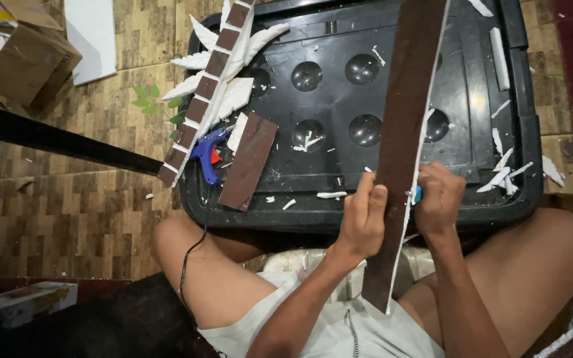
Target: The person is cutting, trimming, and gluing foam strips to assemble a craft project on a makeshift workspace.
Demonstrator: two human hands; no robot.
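Brown wood-patterned floor (87, 219) surrounds a black plastic bin lid with round dimples (339, 132), which sits in front of the seated person's bare knees and serves as the tabletop.

Fingers of the left hand (363, 219) are curled shut around the left edge of a long brown-faced foam strip with a white core (402, 139), thumb on the brown face, pinning it just above the lid's near rim. The right hand (440, 199) is closed around a small blue-handled tool (418, 193), probably a cutter, pressed against the strip's white right edge. The strip runs steeply from the lap up over the lid.

To trim well, I judge the left grip should stay clear of the blade's line, with the strip held flat and steady.

Farther out, white foam shavings (502, 176) litter the lid. A shorter brown rectangular foam piece (248, 162) lies beside a blue hot-glue gun (207, 154), next to a brown segmented strip with white foam feather shapes (217, 63). A cardboard box (24, 59) sits far left.
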